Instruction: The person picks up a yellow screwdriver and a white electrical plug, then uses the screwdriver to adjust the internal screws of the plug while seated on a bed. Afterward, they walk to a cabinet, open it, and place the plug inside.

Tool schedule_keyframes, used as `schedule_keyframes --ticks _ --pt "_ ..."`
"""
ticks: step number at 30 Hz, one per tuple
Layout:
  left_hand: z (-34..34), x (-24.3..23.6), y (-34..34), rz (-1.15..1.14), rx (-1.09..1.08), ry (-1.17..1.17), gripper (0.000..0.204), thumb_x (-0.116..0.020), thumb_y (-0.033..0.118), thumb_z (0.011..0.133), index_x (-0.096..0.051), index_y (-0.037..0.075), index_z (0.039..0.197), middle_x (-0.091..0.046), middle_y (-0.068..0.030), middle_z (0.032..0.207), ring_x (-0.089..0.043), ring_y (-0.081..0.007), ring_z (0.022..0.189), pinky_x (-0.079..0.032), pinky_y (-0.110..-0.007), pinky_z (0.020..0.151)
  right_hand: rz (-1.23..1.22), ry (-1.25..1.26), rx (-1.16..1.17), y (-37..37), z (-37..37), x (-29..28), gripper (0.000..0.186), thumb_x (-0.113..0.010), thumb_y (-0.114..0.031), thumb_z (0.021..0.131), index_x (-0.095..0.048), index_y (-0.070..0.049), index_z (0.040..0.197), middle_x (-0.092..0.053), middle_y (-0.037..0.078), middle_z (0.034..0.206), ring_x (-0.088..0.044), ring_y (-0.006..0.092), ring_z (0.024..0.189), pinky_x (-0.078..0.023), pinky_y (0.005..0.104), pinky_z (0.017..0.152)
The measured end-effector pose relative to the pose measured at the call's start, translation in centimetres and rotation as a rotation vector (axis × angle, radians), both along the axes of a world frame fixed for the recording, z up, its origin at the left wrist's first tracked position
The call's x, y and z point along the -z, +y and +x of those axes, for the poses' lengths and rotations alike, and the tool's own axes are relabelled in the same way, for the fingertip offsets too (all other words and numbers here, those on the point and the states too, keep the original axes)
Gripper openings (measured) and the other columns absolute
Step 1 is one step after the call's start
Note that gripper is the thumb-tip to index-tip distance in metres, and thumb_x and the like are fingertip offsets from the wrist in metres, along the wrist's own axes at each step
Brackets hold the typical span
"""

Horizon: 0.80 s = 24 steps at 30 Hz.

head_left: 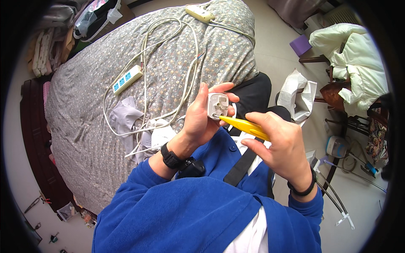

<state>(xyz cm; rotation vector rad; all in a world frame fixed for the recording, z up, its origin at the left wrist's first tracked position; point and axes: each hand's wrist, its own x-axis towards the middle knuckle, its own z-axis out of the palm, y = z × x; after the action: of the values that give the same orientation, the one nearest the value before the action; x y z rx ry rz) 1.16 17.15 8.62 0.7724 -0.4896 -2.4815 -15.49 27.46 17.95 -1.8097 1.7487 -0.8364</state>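
My left hand (196,116) is closed round a small white plug (212,101), its face turned up toward me. In my right hand (283,141) is a slim yellow tool (245,126), pinched between thumb and fingers. The tool's tip meets the lower edge of the plug; its exact kind does not show. To the left on the bed lies a white power strip (136,72) with blue sockets. Loops of pale cable (197,46) spread around it, with coloured wire ends bare of the sheath. Grey cloth (125,113) lies near my left wrist.
The flowered bed (88,71) fills the left side. A cream power strip (200,14) rests at its far end. At right stand a crumpled white bag (291,95), a purple box (300,45) and a chair heaped with a pale green jacket (356,63).
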Motion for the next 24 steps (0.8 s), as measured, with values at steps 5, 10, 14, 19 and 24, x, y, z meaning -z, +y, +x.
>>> schedule_keyframes --ticks 5,10,14,19,24 --pt "0.4 0.3 -0.2 -0.008 0.022 0.020 0.065 -0.026 0.056 0.099 -0.047 0.005 0.133 -0.060 -0.0104 0.104 -0.057 -0.0155 0.075 -0.044 -0.023 0.052 -0.081 0.079 -0.035 -0.6 0.6 -0.1 0.022 -0.073 -0.009 0.072 -0.057 -0.006 0.087 -0.052 0.008 0.070 -0.058 0.0251 0.059 -0.046 0.0352 0.050" --pt "0.4 0.5 -0.1 0.047 0.004 0.057 0.064 -0.025 0.054 0.099 -0.047 0.002 0.130 -0.064 -0.0113 0.101 -0.061 -0.0165 0.075 -0.046 -0.024 0.051 -0.113 0.149 -0.067 -0.8 0.3 -1.1 0.024 -0.075 -0.011 0.067 -0.056 -0.005 0.082 -0.048 0.006 0.071 -0.056 0.0218 0.059 -0.046 0.0336 0.051" --pt "0.4 0.6 -0.2 0.051 0.016 0.096 0.064 -0.025 0.055 0.099 -0.048 0.002 0.129 -0.064 -0.0118 0.101 -0.061 -0.0169 0.075 -0.045 -0.024 0.050 -0.158 0.142 -0.051 -1.1 0.4 -1.1 0.028 -0.075 -0.014 0.068 -0.061 -0.004 0.090 -0.050 0.006 0.074 -0.056 0.0213 0.060 -0.046 0.0326 0.052" --pt "0.5 0.6 -0.1 0.071 0.026 0.078 0.064 -0.026 0.054 0.099 -0.048 0.002 0.129 -0.064 -0.0126 0.101 -0.061 -0.0173 0.075 -0.045 -0.024 0.050 -0.147 0.054 -0.059 -1.1 0.6 -0.5 0.031 -0.074 -0.015 0.071 -0.063 -0.004 0.097 -0.056 0.006 0.072 -0.058 0.0231 0.059 -0.047 0.0329 0.053" --pt "0.5 0.6 -0.3 0.129 0.033 0.138 0.063 -0.026 0.053 0.100 -0.048 0.002 0.129 -0.064 -0.0136 0.101 -0.060 -0.0177 0.074 -0.045 -0.024 0.049 -0.172 -0.078 -0.057 -1.1 0.4 0.2 0.030 -0.073 -0.015 0.073 -0.062 -0.004 0.099 -0.059 0.008 0.073 -0.060 0.0253 0.062 -0.047 0.0342 0.053"
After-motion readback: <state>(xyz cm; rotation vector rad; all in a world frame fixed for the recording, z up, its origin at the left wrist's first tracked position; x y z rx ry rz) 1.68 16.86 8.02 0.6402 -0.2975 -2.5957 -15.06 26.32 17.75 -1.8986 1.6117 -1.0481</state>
